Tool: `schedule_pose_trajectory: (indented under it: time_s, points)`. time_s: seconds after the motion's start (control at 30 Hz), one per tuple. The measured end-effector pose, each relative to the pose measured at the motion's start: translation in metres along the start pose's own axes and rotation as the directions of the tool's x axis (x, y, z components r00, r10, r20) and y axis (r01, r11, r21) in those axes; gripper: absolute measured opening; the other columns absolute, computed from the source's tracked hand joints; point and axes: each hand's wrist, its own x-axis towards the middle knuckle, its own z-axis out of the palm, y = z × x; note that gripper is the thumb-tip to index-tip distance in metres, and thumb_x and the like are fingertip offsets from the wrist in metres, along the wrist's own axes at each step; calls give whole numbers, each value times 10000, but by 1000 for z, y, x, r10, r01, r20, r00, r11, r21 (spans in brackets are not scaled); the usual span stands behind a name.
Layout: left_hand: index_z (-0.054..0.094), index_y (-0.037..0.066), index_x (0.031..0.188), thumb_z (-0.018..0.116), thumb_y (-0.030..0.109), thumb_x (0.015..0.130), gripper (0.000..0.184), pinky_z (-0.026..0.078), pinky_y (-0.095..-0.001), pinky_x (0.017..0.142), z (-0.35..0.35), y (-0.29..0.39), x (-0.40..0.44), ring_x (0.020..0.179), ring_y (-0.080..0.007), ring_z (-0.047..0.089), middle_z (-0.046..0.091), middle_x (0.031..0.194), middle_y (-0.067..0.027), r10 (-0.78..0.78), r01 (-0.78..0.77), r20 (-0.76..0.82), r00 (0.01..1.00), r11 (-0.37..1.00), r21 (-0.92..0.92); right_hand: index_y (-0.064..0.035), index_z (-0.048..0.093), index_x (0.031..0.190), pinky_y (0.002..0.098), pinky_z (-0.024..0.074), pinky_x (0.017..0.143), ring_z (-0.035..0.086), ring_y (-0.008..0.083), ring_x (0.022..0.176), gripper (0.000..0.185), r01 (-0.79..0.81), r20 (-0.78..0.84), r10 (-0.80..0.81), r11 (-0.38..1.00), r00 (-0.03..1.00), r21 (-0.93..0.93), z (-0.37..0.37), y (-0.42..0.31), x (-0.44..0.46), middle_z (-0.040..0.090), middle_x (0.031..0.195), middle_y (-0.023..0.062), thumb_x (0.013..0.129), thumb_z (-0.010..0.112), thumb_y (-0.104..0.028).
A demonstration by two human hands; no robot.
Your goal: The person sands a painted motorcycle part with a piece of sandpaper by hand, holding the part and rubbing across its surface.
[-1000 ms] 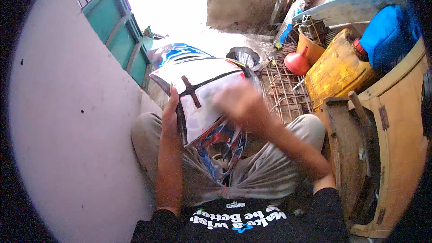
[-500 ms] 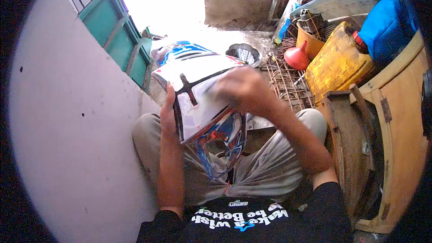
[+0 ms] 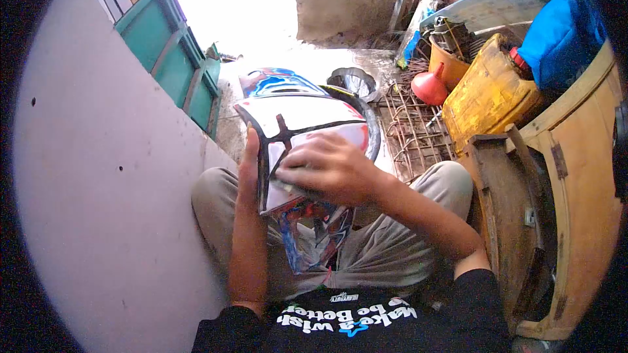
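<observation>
A glossy panel [image 3: 320, 111], which looks like a motorcycle fairing, rests tilted over my lap. It is white with black lines, and its ends carry blue and red patterns. My left hand [image 3: 248, 173] grips its left edge, with the thumb up along the side and the other fingers hidden behind it. On the lower white face lies my right hand [image 3: 324, 170], its fingers bent and pressed together. Something small and greyish may be under those fingertips, but blur and the hand itself hide what it is.
A white wall [image 3: 118, 189] stands close on my left, with a green panel [image 3: 170, 52] beyond. To the right are a wire grid [image 3: 415, 134], a red funnel [image 3: 430, 85], a yellow jerrycan [image 3: 490, 91], a blue container [image 3: 564, 39] and a wooden frame [image 3: 579, 189]. Ahead sits a black basin [image 3: 352, 78].
My right hand has moved down and left across the white face, towards its lower left. The panel has shifted and tilted slightly, while my left hand keeps its hold.
</observation>
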Motion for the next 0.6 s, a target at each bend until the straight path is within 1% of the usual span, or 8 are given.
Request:
schedule_pose_trajectory:
  time_s: [0.07, 0.1, 0.2, 0.23, 0.3, 0.37, 0.47, 0.6]
  points:
    - [376, 42, 1528, 431, 618, 1033, 761, 494, -513, 1050, -19, 7, 0, 1267, -351, 578, 526, 1453, -218, -149, 185, 199, 969, 967, -177, -151, 730, 1153, 415, 513, 979, 673, 272, 1072, 333, -136, 32, 137, 990, 990, -33, 1, 16, -2, 707, 1123, 74, 825, 691, -112]
    - [362, 48, 1542, 455, 663, 1002, 824, 478, -535, 1057, -12, -1, 1, 1279, -364, 561, 521, 1459, -213, -46, 44, -14, 999, 990, -131, -134, 733, 1156, 413, 514, 976, 674, 284, 1067, 380, -267, -29, 267, 963, 963, -21, -4, 27, -1, 709, 1167, 88, 782, 710, -70]
    - [363, 50, 1546, 479, 692, 975, 866, 453, -558, 1081, 16, -2, -1, 1274, -383, 561, 522, 1461, -203, -35, 54, 65, 997, 947, -315, -46, 731, 1132, 412, 525, 957, 672, 317, 1079, 223, -456, -142, 474, 879, 869, 141, -4, 51, -11, 699, 1158, 161, 919, 698, -101]
    - [355, 46, 1561, 555, 634, 961, 863, 475, -552, 1011, 23, -7, 0, 1175, -368, 607, 644, 1287, -193, 85, -110, -185, 979, 986, -129, -34, 729, 1125, 408, 523, 958, 672, 321, 1079, 201, -496, -183, 517, 855, 836, 153, 0, 43, -12, 697, 1144, 173, 949, 685, -121]
    - [352, 46, 1563, 563, 622, 958, 861, 476, -549, 1003, 27, -6, -2, 1165, -366, 609, 648, 1270, -192, 247, -156, -415, 876, 958, 241, 5, 715, 1116, 390, 517, 930, 674, 330, 1049, 214, -547, -249, 575, 818, 779, 176, 10, 32, -12, 696, 1097, 195, 998, 648, -161]
    - [348, 46, 1565, 572, 610, 956, 860, 477, -545, 996, 28, -4, -12, 1156, -364, 610, 653, 1253, -190, 274, -101, -264, 925, 846, 523, 24, 704, 1121, 380, 513, 904, 675, 329, 1026, 248, -595, -269, 639, 769, 721, 233, 11, 33, -10, 697, 1080, 203, 1009, 632, -186]
    - [343, 45, 1569, 584, 592, 952, 859, 479, -541, 985, 32, -3, -29, 1143, -361, 612, 659, 1227, -187, 246, -156, 44, 968, 460, 874, 52, 682, 1126, 361, 499, 865, 672, 318, 966, 322, -695, -279, 759, 651, 588, 305, 18, 38, -14, 693, 1050, 214, 1041, 581, -241]
    - [336, 45, 1573, 602, 568, 946, 859, 482, -534, 971, 39, -7, -40, 1124, -357, 615, 668, 1193, -183, 160, -310, 297, 941, 60, 949, 67, 679, 1092, 354, 491, 866, 666, 300, 932, 346, -755, -256, 845, 535, 470, 380, 31, 42, -24, 686, 1006, 210, 1062, 547, -252]
